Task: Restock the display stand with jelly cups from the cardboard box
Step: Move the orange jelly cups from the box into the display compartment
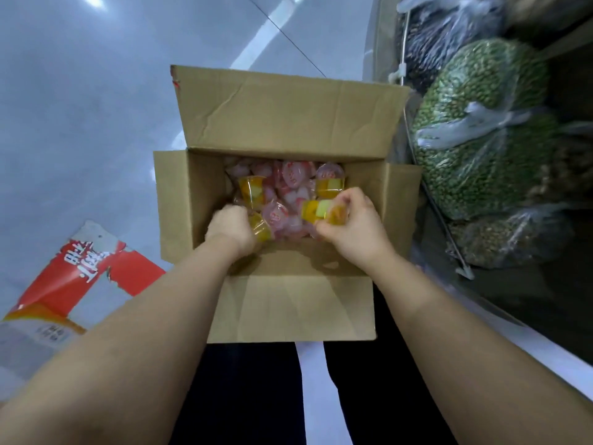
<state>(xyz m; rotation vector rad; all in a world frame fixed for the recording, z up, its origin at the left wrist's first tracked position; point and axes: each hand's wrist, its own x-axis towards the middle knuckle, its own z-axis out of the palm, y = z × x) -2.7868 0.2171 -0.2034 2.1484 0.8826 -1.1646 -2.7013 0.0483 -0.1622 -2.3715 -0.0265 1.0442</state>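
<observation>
An open cardboard box [290, 114] stands on the floor between my legs, flaps spread. Inside lie several jelly cups [290, 178], some yellow-orange, others with pink-and-white lids. My left hand [231, 227] reaches into the box's left side, fingers curled round a yellow jelly cup [260, 229]. My right hand [351, 223] is at the right side and grips another yellow jelly cup [324, 211] with a pale green piece in it. The view is motion-blurred. No display stand for the cups is in view.
A torn red-and-white package [69, 277] lies on the glossy grey floor at the left. To the right stands a low shelf with clear bags of green beans [481, 130] and darker goods [446, 30]. A white shelf edge [513, 335] runs along the lower right.
</observation>
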